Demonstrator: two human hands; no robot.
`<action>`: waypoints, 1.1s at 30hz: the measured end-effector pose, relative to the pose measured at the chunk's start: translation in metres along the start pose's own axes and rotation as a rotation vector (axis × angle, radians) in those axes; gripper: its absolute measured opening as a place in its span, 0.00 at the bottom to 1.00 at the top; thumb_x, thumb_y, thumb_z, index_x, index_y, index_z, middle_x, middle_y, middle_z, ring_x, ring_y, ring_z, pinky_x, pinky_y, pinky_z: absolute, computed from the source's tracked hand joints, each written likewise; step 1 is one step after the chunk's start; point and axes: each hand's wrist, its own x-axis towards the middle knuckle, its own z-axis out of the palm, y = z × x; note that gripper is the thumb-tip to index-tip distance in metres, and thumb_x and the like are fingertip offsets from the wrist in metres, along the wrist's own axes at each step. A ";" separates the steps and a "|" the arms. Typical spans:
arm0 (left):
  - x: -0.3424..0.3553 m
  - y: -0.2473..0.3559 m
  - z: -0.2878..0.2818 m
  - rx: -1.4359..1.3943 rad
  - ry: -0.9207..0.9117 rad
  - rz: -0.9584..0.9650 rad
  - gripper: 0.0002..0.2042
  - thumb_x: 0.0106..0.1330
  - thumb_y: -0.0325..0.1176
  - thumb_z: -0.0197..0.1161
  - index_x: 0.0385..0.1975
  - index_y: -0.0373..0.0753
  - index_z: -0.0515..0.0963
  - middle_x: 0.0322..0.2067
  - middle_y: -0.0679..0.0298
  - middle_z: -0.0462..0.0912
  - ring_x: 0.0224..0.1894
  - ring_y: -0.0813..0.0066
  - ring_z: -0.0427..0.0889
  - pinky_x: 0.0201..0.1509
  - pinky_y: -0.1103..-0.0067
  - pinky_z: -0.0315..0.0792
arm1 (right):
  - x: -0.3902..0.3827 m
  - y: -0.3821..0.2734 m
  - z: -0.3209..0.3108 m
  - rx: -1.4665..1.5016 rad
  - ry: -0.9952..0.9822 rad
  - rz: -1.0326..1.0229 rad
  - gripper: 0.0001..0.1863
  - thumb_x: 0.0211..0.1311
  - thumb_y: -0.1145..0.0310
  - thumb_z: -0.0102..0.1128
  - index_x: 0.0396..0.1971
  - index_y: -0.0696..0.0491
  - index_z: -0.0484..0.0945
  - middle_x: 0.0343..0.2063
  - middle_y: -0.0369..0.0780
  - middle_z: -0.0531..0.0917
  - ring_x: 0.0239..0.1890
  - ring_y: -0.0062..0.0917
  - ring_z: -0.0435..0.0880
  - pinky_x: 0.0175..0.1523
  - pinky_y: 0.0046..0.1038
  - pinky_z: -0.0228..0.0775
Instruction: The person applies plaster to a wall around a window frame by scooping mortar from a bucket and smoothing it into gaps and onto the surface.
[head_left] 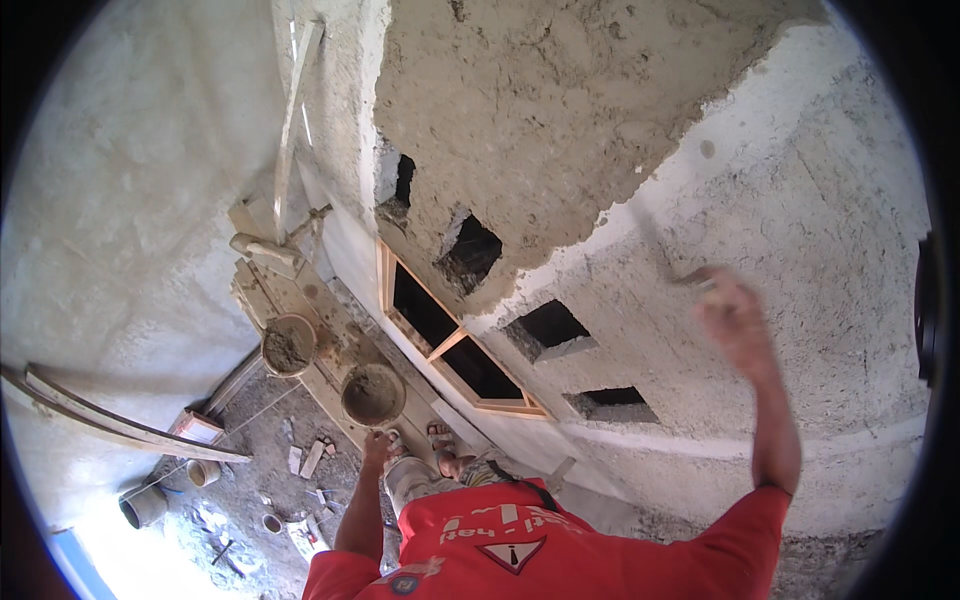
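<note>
My right hand, blurred, is raised at the right, closed on a trowel against rough white wall. Left of it, wet grey-brown plaster covers the upper wall, with square holes along its lower edge. My left hand hangs low by my leg with curled fingers; what it holds, if anything, I cannot make out. Near it, two buckets of mortar stand on the plank scaffold under my feet. A wooden float lies at the plank's far end.
A wooden window frame is set in the wall beside the planks. A long batten leans in the upper corner. Curved boards jut out at the left. On the ground below are rubble, containers and a taut cord.
</note>
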 end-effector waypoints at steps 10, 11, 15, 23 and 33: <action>0.019 -0.017 -0.039 0.006 0.034 0.004 0.22 0.66 0.42 0.56 0.57 0.39 0.70 0.38 0.59 0.80 0.21 0.72 0.79 0.24 0.78 0.73 | 0.042 0.082 0.134 -0.180 -0.164 -0.056 0.26 0.56 0.59 0.61 0.53 0.58 0.77 0.38 0.55 0.85 0.44 0.49 0.85 0.51 0.42 0.76; 0.020 -0.023 -0.045 0.018 0.055 -0.010 0.22 0.66 0.42 0.56 0.58 0.39 0.69 0.38 0.58 0.80 0.20 0.72 0.79 0.23 0.78 0.73 | 0.045 0.087 0.135 -0.179 -0.163 -0.057 0.26 0.56 0.59 0.61 0.53 0.58 0.77 0.38 0.55 0.85 0.44 0.49 0.85 0.51 0.42 0.76; 0.010 -0.044 -0.055 -0.040 0.123 -0.048 0.19 0.65 0.40 0.58 0.51 0.36 0.74 0.32 0.59 0.80 0.17 0.72 0.77 0.18 0.78 0.68 | 0.047 0.077 0.124 -0.227 -0.113 -0.089 0.25 0.59 0.61 0.59 0.54 0.58 0.76 0.38 0.55 0.85 0.44 0.49 0.85 0.50 0.43 0.77; 0.023 -0.068 -0.042 -0.136 0.081 -0.081 0.20 0.66 0.40 0.56 0.55 0.37 0.72 0.36 0.57 0.80 0.20 0.71 0.78 0.21 0.77 0.72 | 0.007 0.069 0.204 -0.170 -0.517 -0.080 0.16 0.61 0.63 0.57 0.47 0.53 0.78 0.35 0.55 0.84 0.41 0.49 0.85 0.48 0.47 0.76; 0.155 -0.205 0.010 -0.092 0.009 -0.084 0.15 0.56 0.35 0.65 0.44 0.45 0.78 0.34 0.63 0.80 0.41 0.64 0.80 0.45 0.64 0.71 | -0.111 0.173 0.444 -0.115 -0.994 0.053 0.26 0.54 0.62 0.63 0.54 0.55 0.75 0.35 0.53 0.85 0.39 0.45 0.87 0.45 0.42 0.77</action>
